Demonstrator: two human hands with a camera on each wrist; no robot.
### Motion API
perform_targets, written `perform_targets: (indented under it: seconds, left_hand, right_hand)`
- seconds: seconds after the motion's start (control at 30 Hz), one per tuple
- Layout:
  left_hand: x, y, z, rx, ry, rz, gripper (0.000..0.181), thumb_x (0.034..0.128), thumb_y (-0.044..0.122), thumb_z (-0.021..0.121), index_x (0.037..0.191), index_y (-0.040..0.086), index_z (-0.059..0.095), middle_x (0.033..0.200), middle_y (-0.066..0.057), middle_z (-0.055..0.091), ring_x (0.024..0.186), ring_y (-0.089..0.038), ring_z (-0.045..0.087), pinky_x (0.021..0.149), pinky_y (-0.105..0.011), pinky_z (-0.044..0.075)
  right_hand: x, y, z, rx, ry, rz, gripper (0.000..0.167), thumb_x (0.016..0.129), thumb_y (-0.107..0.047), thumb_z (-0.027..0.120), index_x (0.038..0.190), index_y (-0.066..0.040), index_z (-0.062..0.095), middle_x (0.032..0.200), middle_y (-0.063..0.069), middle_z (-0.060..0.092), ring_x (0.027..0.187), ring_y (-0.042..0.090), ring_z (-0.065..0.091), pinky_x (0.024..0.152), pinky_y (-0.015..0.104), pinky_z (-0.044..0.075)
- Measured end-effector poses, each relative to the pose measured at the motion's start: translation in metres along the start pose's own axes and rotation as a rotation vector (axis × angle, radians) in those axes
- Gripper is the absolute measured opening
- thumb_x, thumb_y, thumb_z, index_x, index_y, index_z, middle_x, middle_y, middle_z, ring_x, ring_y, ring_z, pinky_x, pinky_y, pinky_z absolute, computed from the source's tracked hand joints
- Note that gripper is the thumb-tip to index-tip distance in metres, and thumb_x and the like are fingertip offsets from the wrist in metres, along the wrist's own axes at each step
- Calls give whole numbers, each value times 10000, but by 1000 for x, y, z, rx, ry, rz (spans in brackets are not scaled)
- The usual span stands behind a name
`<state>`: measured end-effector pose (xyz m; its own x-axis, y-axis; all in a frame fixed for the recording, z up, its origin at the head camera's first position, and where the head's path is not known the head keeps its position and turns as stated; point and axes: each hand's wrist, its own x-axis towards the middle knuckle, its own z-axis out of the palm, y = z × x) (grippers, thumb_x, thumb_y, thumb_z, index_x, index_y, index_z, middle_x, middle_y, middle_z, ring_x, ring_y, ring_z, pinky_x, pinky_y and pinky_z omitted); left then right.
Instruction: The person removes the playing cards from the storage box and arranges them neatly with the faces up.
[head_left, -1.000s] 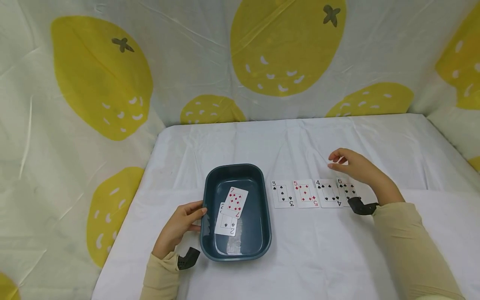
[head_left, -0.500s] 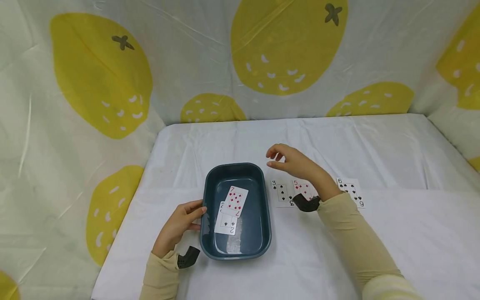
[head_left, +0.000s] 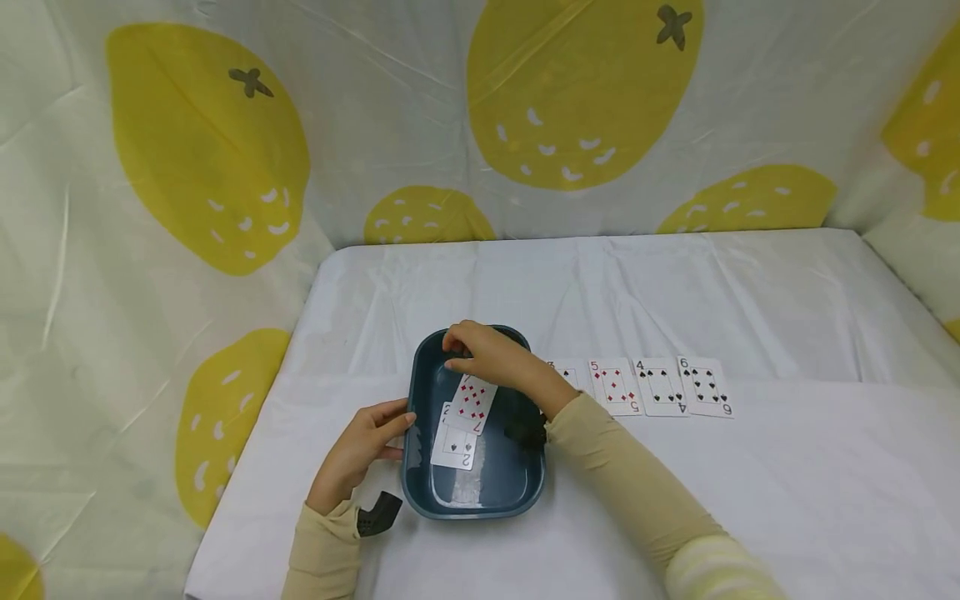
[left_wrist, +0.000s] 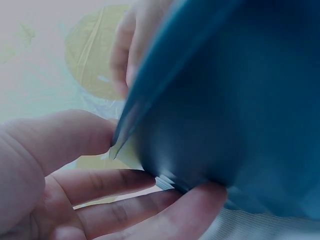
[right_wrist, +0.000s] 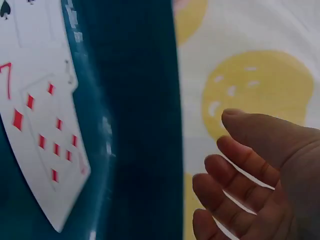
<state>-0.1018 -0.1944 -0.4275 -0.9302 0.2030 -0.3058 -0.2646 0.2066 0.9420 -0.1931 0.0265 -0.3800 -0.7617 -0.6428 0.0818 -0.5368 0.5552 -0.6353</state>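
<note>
A dark blue-green rectangular tray (head_left: 510, 487) stands on the white cloth. Its left wall is pinched by my left hand (head_left: 360, 454), with the thumb over the rim and the fingers against the outside, as the left wrist view also shows. Inside the tray lie a seven of diamonds (head_left: 472, 407) and a two of spades (head_left: 453, 450), the seven partly covering the two. Above the tray's far part hovers my right hand (head_left: 491, 354), its fingers loosely bent and holding nothing. In the right wrist view a gap shows between its thumb and fingers.
Right of the tray, face-up cards lie in a row: a three of spades (head_left: 568, 372) partly behind the right forearm, a five of diamonds (head_left: 615, 387), a four of spades (head_left: 660, 387) and a six of spades (head_left: 705, 387). A lemon-patterned curtain (head_left: 390, 125) hangs behind the table.
My right hand has swept left from above the six of spades, past the row, to over the tray. My left hand and the cards stay in place.
</note>
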Motion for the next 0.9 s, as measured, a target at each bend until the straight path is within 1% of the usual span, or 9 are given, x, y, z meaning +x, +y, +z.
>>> perform_targets:
  seconds: [0.1, 0.23, 0.3, 0.4, 0.5, 0.63, 0.73, 0.8, 0.9]
  left_hand:
    - [0, 0, 0, -11, -12, 8, 481, 875, 209, 589, 1276, -29, 469, 1206, -189, 527, 1017, -273, 529, 671, -379, 520]
    - [0, 2, 1, -11, -16, 13, 473, 883, 204, 577, 1280, -28, 465, 1204, -195, 526, 979, -269, 547, 664, -387, 521]
    - [-1, 2, 1, -11, -12, 11, 476, 881, 204, 581, 1279, -29, 466, 1209, -194, 523, 983, -270, 546, 668, -387, 520]
    - [-2, 3, 1, -10, -10, 9, 492, 877, 204, 588, 1281, -45, 455, 1226, -205, 508, 1012, -276, 533, 677, -382, 519]
    - [-2, 3, 1, -13, -10, 9, 491, 878, 186, 586, 1279, -61, 447, 1229, -218, 501, 1015, -276, 527, 675, -377, 520]
    - [-2, 3, 1, -20, -1, 1, 487, 873, 177, 590, 1276, -60, 452, 1223, -215, 507, 1006, -275, 534, 672, -377, 521]
    - [-2, 3, 1, -22, 1, -5, 485, 871, 178, 593, 1275, -53, 456, 1223, -208, 510, 1006, -274, 536, 671, -380, 521]
    - [-2, 3, 1, -21, 5, -7, 485, 868, 182, 597, 1272, -49, 462, 1221, -204, 513, 1004, -273, 537, 669, -381, 521]
    - [-2, 3, 1, -15, 4, -5, 489, 869, 191, 598, 1272, -50, 461, 1221, -206, 513, 1007, -275, 535, 669, -379, 521]
  right_hand:
    - [3, -1, 13, -86, -28, 91, 305, 841, -249, 642, 1080, -76, 568, 1029, 36, 542, 920, 159, 529, 790, 285, 448]
    - [4, 2, 24, -194, -87, 221, 481, 772, -338, 703, 1142, -64, 567, 1061, 67, 547, 897, 182, 532, 766, 332, 469]
    - [4, 4, 28, -244, -117, 261, 599, 722, -374, 738, 1175, -33, 545, 1075, 102, 542, 894, 212, 524, 771, 363, 470]
    - [3, 5, 31, -303, -157, 315, 765, 650, -421, 778, 1217, 6, 494, 1127, 150, 516, 948, 260, 494, 819, 418, 443]
    - [1, 4, 33, -352, -195, 365, 871, 592, -436, 809, 1235, 35, 457, 1147, 185, 487, 977, 292, 460, 849, 454, 412]
    - [1, 5, 36, -426, -205, 382, 863, 567, -423, 826, 1198, 47, 471, 1092, 196, 500, 952, 301, 448, 852, 452, 403]
    - [2, 7, 37, -440, -202, 402, 840, 569, -420, 826, 1173, 50, 480, 1063, 198, 513, 928, 301, 451, 851, 439, 406]
    - [2, 9, 37, -423, -199, 414, 834, 570, -413, 829, 1166, 52, 479, 1056, 201, 504, 910, 299, 455, 843, 432, 412]
    - [2, 10, 36, -358, -178, 416, 809, 605, -359, 826, 1191, 58, 456, 1083, 215, 461, 883, 289, 476, 813, 407, 438]
